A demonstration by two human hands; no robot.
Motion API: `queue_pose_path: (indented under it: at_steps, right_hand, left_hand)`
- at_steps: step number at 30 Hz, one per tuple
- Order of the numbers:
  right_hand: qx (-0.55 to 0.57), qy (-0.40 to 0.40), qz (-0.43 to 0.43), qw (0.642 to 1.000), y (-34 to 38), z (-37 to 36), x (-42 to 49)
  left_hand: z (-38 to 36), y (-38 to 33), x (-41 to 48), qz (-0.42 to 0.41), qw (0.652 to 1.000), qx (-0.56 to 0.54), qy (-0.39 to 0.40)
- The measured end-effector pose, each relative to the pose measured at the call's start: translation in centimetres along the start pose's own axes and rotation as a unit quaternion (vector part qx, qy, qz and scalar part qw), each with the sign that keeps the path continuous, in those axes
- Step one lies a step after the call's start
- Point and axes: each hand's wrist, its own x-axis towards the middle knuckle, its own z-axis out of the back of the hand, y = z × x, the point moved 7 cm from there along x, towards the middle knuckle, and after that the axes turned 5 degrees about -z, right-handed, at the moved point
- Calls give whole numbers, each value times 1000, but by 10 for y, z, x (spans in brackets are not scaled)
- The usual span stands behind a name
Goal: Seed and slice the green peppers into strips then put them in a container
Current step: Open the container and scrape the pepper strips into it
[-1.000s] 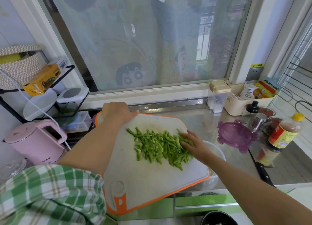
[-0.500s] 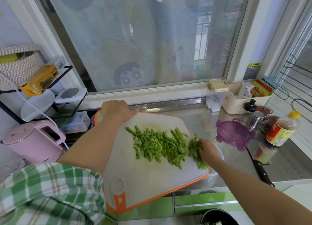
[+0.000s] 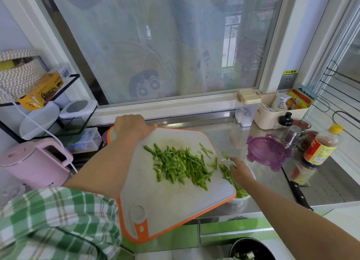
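Observation:
A pile of green pepper strips (image 3: pixel 181 164) lies on a white cutting board (image 3: pixel 167 199) with an orange rim. My left hand (image 3: pixel 132 126) grips the board's far left corner and holds it tilted over a clear container (image 3: pixel 241 198). My right hand (image 3: pixel 240 173) is at the board's right edge, fingers loosely extended, pushing a few strips off the edge. Some strips lie inside the container, which is mostly hidden under the board and my right hand.
A purple lid (image 3: pixel 267 152) lies right of the container. A black-handled knife (image 3: pixel 299 194) rests near the counter's front edge. Sauce bottle (image 3: pixel 319 146), shakers and a cream caddy (image 3: pixel 272 115) stand at right. A pink kettle (image 3: pixel 37 162) and a black rack are at left.
My right hand swept from the middle of the pile to the board's right edge, dragging strips along and dropping them into the container. The left hand kept its grip on the board.

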Motion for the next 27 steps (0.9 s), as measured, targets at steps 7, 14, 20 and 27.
queue_pose_path:
  at_steps: [7,14,20,27]
  right_hand:
    - [-48,53,180,981,28,-16,-13]
    - [-130,-19,38,991,-7,-8,3]
    - [-7,3,233,972,40,-10,-15]
    - [-51,10,226,973,33,-26,-12]
  left_hand:
    - [3,1,1,0,1000,-1,0]
    - [3,6,-4,3,1000,-3,0]
    - [5,5,-4,5,1000,-6,-5]
    - [5,4,-6,1,1000,-10,-8]
